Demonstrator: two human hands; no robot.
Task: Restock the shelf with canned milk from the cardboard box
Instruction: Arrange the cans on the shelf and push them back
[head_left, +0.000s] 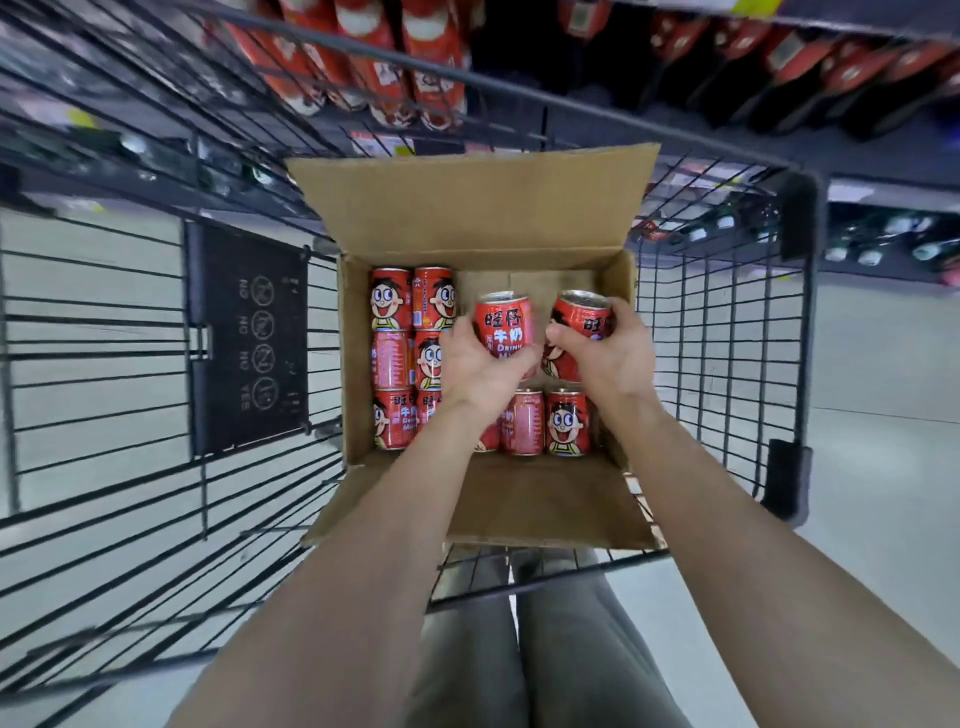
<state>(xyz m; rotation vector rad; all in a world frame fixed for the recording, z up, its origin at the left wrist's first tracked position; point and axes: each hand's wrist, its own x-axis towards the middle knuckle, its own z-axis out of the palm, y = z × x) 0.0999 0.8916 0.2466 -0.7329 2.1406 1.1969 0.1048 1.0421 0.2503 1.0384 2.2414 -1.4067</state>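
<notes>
An open cardboard box (483, 208) sits in a wire shopping cart, with several red milk cans (410, 332) standing inside along its left and near sides. My left hand (478, 366) grips one red can (503, 325) lifted above the box's middle. My right hand (605, 351) grips a second red can (576, 322) beside it, tilted a little to the right. The box's back right corner shows bare cardboard floor. The shelf (519, 119) lies beyond the cart, with red cans (384, 57) lined up on it, blurred.
The cart's dark wire walls (727, 322) surround the box on every side, and a black child-seat flap (249, 338) stands to the left. Dark packages (810, 62) fill the shelf's right part. Pale floor shows on both sides. My grey trousers (519, 623) are below.
</notes>
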